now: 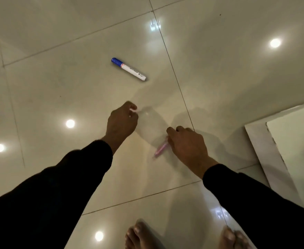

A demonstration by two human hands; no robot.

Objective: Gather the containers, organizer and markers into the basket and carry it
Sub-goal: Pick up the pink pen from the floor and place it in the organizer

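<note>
A white marker with a blue cap (128, 69) lies on the glossy tiled floor, ahead of both hands. My left hand (122, 123) hangs above the floor with its fingers curled around a small pale object (133, 110), too blurred to identify. My right hand (189, 144) is closed on a pink marker (161, 148), which sticks out to the left and downward and is smeared by motion. Both arms wear black sleeves. No basket, containers or organizer are in view.
My bare feet (142, 236) stand at the bottom edge of the frame. A white raised frame or ledge (262, 150) runs along the right side. Ceiling lights reflect in the floor tiles (58, 83).
</note>
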